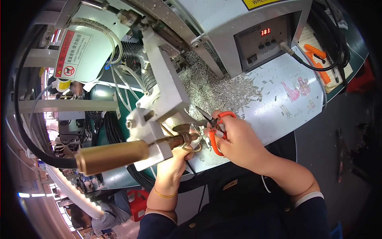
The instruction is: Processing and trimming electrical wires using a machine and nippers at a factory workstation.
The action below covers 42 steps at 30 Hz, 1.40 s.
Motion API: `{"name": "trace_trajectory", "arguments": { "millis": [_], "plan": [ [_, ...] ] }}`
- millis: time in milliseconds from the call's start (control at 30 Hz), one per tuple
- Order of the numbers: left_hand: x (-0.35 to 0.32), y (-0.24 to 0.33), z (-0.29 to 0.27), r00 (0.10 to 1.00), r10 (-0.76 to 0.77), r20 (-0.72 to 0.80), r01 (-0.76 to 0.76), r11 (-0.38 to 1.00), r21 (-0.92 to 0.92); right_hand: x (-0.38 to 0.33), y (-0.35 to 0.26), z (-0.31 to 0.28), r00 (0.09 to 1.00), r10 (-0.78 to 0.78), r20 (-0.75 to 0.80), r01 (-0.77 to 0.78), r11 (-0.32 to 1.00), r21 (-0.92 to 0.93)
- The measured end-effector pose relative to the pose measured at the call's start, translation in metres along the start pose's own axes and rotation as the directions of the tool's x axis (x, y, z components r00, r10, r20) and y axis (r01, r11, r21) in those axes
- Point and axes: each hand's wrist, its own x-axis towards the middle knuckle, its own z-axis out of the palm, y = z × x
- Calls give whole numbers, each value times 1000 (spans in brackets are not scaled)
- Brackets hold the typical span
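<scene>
Head view, centre of frame: right hand (238, 139) wrapped round orange-handled snips (217, 133), fingers thru the loop, closed tight on handles; dark blades pointed up-left toward the heap of small grey cut pieces (223, 91). Left hand (175, 159) lower centre, just below the brass nozzle tip (185, 139), fingertips pinched near a thin wire loop (195, 148); couldn't tell if wire was actually gripped, partly hidden by the tip. Yellow band on left wrist. Snips just right of nozzle tip, hands nearly touching. Centre-left: brass cylinder (113, 156) w/ black hose, clamped in grey metal bracket (159, 103). Upper right: grey control box (258, 36) w/ red digit display, black cable plugged in. Pale worktable (286, 103) under heap, scattered pieces on it. Far upper right: orange tool (316, 55) on green surface. Lower left: another person, seen small.
</scene>
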Motion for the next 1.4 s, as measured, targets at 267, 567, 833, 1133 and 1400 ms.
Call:
{"name": "trace_trajectory", "arguments": {
  "millis": [267, 567, 833, 1133, 1400],
  "plan": [
    [-13, 2, 2, 994, -35, 103, 45, 995, -87, -18, -3, 1, 1000, -2, -7, 3, 996, 94],
    [-50, -11, 3, 979, 82, 189, -84, 996, 3, -45, -23, -39, 991, 132, 21, -131, 991, -39],
    [-62, -28, -4, 921, 296, 254, -372, 862, 345, -25, -2, -85, 909, -407, -90, 129, 480, -868],
    [-92, -43, -23, 915, 19, 404, -148, 945, 291, -2, 3, -67, 948, -297, -114, -71, 149, -986],
    [-108, -95, -42, 895, -280, 347, -70, 681, 729, 15, 2, -82, 943, -331, 38, 68, 79, -995]
  ]
}}
